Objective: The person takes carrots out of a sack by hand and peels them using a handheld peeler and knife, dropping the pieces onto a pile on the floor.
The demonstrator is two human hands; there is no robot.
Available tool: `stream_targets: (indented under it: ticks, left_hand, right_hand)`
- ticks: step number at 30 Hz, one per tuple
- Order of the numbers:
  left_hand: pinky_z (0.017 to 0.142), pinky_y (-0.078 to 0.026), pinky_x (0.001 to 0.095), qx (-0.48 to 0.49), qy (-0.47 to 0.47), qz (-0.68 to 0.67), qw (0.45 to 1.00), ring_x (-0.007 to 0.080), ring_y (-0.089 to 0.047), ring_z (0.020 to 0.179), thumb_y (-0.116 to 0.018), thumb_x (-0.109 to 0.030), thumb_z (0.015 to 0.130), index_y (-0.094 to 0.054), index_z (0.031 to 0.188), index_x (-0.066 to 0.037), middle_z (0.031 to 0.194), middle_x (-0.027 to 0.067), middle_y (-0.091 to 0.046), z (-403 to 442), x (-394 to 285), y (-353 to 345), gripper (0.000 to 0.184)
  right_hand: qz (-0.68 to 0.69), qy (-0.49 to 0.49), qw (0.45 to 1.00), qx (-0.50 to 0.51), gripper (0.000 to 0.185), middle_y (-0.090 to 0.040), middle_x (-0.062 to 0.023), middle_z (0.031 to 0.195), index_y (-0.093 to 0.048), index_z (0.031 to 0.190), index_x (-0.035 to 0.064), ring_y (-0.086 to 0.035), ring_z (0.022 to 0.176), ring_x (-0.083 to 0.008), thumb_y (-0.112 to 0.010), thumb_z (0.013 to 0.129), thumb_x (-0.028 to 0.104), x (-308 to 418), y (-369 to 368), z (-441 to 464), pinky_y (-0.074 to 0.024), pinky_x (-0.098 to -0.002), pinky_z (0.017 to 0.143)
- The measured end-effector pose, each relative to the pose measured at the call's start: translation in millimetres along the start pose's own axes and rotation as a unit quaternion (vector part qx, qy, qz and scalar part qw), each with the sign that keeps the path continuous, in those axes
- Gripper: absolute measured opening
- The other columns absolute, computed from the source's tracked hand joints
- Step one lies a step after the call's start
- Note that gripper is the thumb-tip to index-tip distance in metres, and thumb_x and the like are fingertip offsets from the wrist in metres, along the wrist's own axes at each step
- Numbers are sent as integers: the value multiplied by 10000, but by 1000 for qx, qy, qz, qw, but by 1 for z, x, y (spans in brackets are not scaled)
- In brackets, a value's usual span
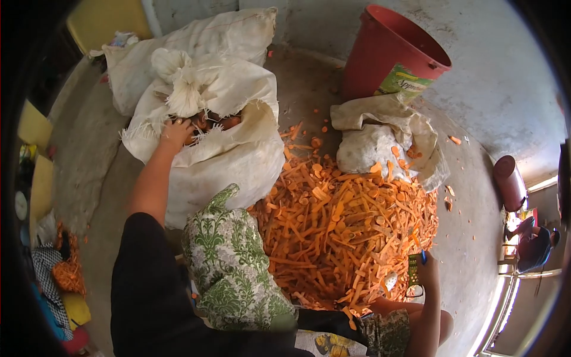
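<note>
My left hand reaches into the torn opening of a white woven sack, against the brownish-orange carrots inside; its fingertips are partly hidden there. At the lower right, my right hand is closed around a peeler with a green slotted part and a blue end. The peeler is over the right edge of a large heap of orange carrot peelings and pieces. Green-and-white patterned cloth lies between the sack and the heap.
Behind the opened sack lies another full white sack. A red bucket and a crumpled sack stand beyond the heap. Another person is at the far right, near a dark red container. More orange peelings are at left.
</note>
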State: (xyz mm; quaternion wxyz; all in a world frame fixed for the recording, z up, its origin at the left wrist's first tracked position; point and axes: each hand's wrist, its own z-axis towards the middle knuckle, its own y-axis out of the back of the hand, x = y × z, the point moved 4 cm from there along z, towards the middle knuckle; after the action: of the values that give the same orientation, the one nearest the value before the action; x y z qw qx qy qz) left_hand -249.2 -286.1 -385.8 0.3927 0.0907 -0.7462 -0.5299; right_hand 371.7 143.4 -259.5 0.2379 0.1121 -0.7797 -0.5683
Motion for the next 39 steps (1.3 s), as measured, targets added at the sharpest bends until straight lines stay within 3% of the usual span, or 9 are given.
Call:
stream_targets:
  ticks: [10,12,18,21,22,24,28,36,39]
  left_hand:
    - [827,-392,431,-129,31,-16,991,238,-496,983,-578,-215,748,-492,969,-97,990,56,-523,-4,-9,50,265]
    - [754,-438,396,-113,176,-312,927,283,-546,858,-674,-210,661,-465,895,-51,940,98,-524,-23,4,90,352]
    - [701,-471,337,-295,198,-508,784,242,-560,825,-703,-204,667,-463,985,-24,939,118,-540,-86,25,186,437]
    - [772,-494,385,-321,146,-859,372,254,-555,884,-629,-151,766,-469,991,-27,1052,96,-527,-114,26,233,302]
    - [772,-494,385,-326,142,-856,374,254,-555,884,-629,-151,766,-469,991,-27,1052,96,-527,-121,22,247,302]
    - [804,-473,453,-262,43,-946,184,286,-539,968,-576,-231,808,-438,1096,-18,1108,135,-500,-131,-7,284,383]
    - [821,-425,563,76,-222,-972,24,324,-516,1014,-478,-432,829,-339,1240,-9,1123,176,-492,-140,-99,341,606]
    - [763,-496,410,315,-170,-934,-8,261,-553,908,-563,-268,793,-365,1139,32,999,175,-514,-100,-272,357,499]
    - [809,-470,405,302,-183,-931,88,257,-540,957,-544,-306,793,-370,1161,23,1050,171,-509,-115,-311,353,523]
  right_hand:
    - [-35,38,998,-40,184,-506,-192,575,-533,815,8,-511,518,-315,-525,797,190,4,3,-4,-377,-393,494]
    - [-30,39,998,-34,186,-525,-209,611,-537,822,8,-529,578,-349,-536,794,192,11,8,-7,-390,-411,520]
    - [-19,75,996,-52,181,-543,-215,629,-545,828,20,-537,622,-392,-565,781,194,45,26,-27,-400,-438,540]
    - [-5,101,993,-64,184,-540,-209,619,-539,827,29,-535,620,-396,-568,779,204,50,35,-37,-399,-442,547]
    - [-5,113,991,-68,188,-538,-207,614,-535,826,32,-535,619,-396,-567,780,211,50,37,-40,-398,-444,551]
    - [1,123,989,-83,187,-540,-206,621,-531,825,37,-536,623,-393,-566,781,215,48,40,-44,-396,-446,555]
    - [24,117,987,-104,179,-550,-201,650,-529,826,46,-541,643,-385,-565,781,215,49,51,-59,-398,-446,562]
    - [105,85,987,-87,222,-554,-197,664,-538,844,42,-545,664,-368,-536,794,258,36,45,-61,-407,-418,577]
    - [230,76,961,-130,261,-528,-115,594,-511,805,16,-525,538,-212,-502,837,275,30,45,-55,-392,-334,501]
